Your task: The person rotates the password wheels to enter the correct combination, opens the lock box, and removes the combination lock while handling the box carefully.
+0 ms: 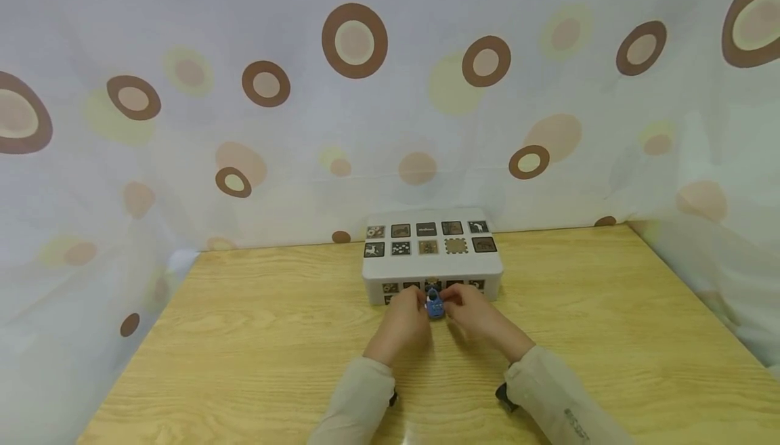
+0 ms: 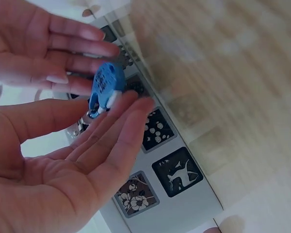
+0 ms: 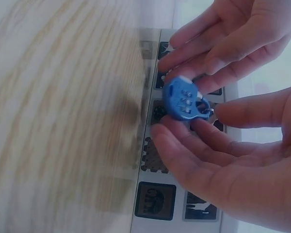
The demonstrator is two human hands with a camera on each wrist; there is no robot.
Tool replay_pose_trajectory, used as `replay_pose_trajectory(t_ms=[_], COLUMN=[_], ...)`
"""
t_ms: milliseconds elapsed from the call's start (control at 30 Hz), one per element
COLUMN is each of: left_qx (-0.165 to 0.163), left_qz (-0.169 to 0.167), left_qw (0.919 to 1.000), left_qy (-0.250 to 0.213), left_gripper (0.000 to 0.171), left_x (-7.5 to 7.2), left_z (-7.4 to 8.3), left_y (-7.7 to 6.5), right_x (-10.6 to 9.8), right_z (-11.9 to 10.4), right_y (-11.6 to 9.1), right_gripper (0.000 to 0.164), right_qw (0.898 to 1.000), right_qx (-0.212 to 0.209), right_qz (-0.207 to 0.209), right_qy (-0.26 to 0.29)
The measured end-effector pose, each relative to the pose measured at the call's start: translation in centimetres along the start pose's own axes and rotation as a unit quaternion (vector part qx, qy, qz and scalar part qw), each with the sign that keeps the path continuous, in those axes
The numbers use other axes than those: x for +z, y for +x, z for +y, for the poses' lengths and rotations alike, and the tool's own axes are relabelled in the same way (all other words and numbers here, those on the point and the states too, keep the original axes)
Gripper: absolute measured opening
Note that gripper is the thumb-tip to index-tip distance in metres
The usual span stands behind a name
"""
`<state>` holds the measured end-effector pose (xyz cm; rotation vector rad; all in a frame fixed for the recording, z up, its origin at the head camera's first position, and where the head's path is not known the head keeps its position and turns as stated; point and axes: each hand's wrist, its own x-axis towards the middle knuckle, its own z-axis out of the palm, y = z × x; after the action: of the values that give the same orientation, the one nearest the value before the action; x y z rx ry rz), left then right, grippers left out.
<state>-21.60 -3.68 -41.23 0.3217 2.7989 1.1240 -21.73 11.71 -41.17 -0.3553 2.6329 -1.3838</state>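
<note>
A small blue combination padlock (image 1: 435, 306) hangs by its shackle at a metal clasp on the front of a white box (image 1: 431, 268). Its number dials show in the right wrist view, along with a pale button on one side. My left hand (image 1: 407, 315) is at the padlock's left, fingers nearly straight and tips close to the button. On the other side, my right hand (image 1: 478, 311) has its fingers loosely bent beside the padlock (image 3: 177, 102) and its thumb near the clasp. Whether the fingertips touch the padlock, I cannot tell.
The box's lid and front carry square pictures of animals and flowers. It stands near the back edge of a wood-grain table (image 1: 268, 336). A white curtain (image 1: 420, 120) with brown and yellow circles hangs behind and on both sides.
</note>
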Motion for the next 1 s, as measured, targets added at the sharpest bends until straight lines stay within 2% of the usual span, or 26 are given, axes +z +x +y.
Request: replay_pose_trajectory(t_ms=[133, 333, 500, 633, 733, 800, 933, 1000], left_qx=[-0.001, -0.001, 0.005, -0.017, -0.040, -0.048, -0.056, -0.059], left_qz=[-0.001, -0.005, 0.000, -0.012, -0.028, -0.034, -0.037, -0.038], left_qw=[1.0000, 0.9996, 0.9988, 0.9931, 0.9822, 0.9763, 0.9736, 0.9728], left_qy=[-0.009, -0.029, -0.049, -0.116, -0.181, -0.208, -0.218, -0.221], left_gripper=[0.020, 0.021, 0.018, 0.014, 0.013, 0.013, 0.013, 0.012], left_x=[-0.2, -0.3, -0.1, 0.1, 0.1, 0.0, -0.2, -0.2], left_z=[-0.1, -0.3, -0.6, -0.7, -0.7, -0.6, -0.5, -0.5], left_y=[0.6, 1.0, 1.0, 0.8, 0.7, 0.7, 0.7, 0.7], right_x=[-0.1, -0.1, 0.0, 0.2, 0.4, 0.5, 0.9, 1.1], right_z=[0.2, 0.0, 0.0, 0.1, 0.3, 0.6, 1.1, 1.2], right_y=[0.2, 0.4, 0.5, 0.6, 0.8, 1.0, 1.3, 1.5], right_gripper=[0.023, 0.024, 0.025, 0.028, 0.031, 0.032, 0.033, 0.034], right_qw=[1.000, 1.000, 0.998, 0.993, 0.986, 0.979, 0.957, 0.950], right_qx=[0.010, 0.016, 0.034, 0.069, 0.095, 0.102, 0.109, 0.106], right_qz=[-0.003, -0.002, -0.015, -0.028, -0.035, -0.042, -0.053, -0.058], right_qy=[0.018, 0.005, 0.047, 0.090, 0.134, 0.171, 0.263, 0.288])
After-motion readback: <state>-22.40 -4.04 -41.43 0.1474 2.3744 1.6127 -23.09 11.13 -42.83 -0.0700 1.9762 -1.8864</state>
